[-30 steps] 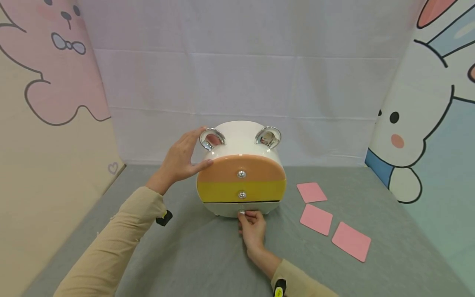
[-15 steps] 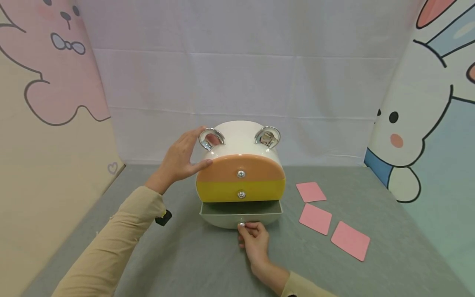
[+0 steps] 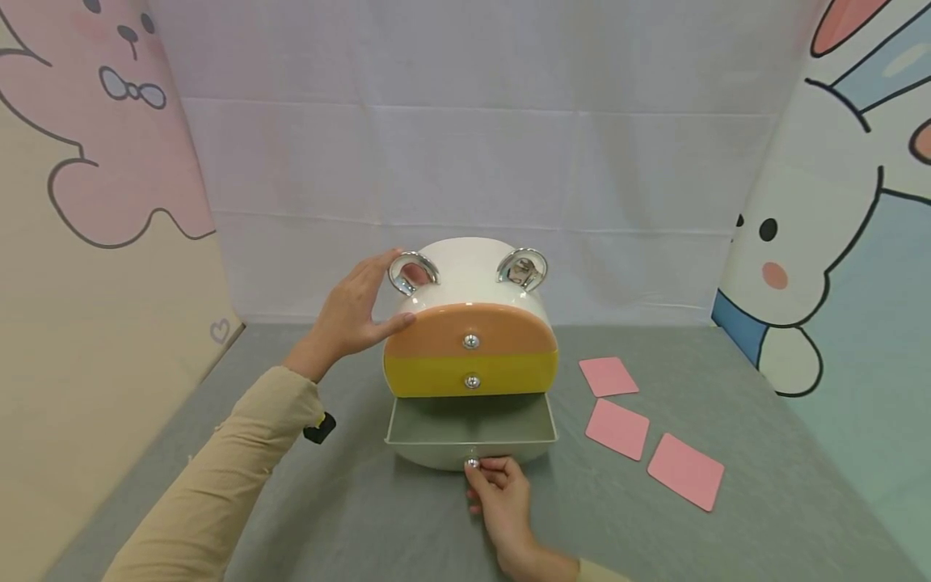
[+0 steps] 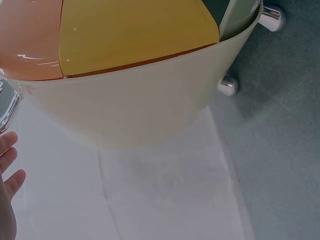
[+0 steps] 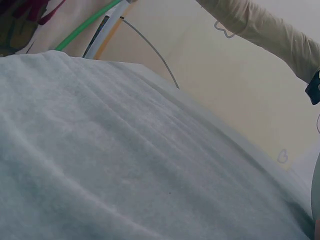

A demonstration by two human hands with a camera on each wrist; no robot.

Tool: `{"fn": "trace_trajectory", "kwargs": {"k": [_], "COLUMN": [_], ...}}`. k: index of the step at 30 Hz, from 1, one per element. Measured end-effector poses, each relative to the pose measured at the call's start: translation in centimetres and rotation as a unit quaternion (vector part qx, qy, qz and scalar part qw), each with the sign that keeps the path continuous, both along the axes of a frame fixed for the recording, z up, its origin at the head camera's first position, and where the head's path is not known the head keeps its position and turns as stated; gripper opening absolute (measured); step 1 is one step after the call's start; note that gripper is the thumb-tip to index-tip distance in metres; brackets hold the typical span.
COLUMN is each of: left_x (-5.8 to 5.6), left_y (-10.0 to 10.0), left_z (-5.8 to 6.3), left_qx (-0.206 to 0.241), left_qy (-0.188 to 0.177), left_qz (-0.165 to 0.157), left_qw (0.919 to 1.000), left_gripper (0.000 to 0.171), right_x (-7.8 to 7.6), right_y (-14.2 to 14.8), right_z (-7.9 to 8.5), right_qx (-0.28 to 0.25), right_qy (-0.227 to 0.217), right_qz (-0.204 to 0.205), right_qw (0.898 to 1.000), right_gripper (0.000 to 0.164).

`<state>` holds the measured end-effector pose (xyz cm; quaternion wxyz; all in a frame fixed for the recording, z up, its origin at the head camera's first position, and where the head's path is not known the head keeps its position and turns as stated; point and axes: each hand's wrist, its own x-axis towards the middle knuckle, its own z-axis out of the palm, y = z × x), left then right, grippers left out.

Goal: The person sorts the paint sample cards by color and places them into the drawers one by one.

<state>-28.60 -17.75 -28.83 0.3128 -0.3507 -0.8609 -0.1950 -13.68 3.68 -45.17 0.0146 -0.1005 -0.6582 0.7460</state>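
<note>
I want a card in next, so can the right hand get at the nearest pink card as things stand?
Probably yes: the nearest pink card lies flat on bare cloth with nothing between, though the right hand is pinching the drawer knob.

To your right, three flat pink square cards lie on the grey cloth-covered table (image 3: 727,533): the farthest card (image 3: 608,377), the middle card (image 3: 617,429) and the nearest card (image 3: 685,472), set apart in a slanted row. A white creased cloth backdrop (image 3: 465,162) hangs behind, flanked by a pink cartoon bear panel (image 3: 102,162) and a white cartoon rabbit panel (image 3: 836,226).
</note>
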Motion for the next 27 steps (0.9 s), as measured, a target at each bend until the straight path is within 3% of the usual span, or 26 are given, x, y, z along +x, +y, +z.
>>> {"fn": "trace_trajectory", "kwargs": {"k": [14,27], "left_x": [-0.1,-0.1], "left_y": [0.0,-0.1], "left_z": [-0.1,-0.1], "left_qx": [0.001,0.002], "left_qy": [0.000,-0.001], "left_qz": [0.002,-0.001], "left_qw": [1.0000,1.0000], "left_gripper": [0.089,0.089], "right_x": [1.5,1.7], "right_y": [0.3,0.7], "right_z": [-0.1,-0.5], "right_qx": [0.001,0.002], "right_qy": [0.000,0.007], "right_qz": [0.010,0.025], "right_qw": [1.000,1.000], "right_gripper": [0.026,0.028]}}
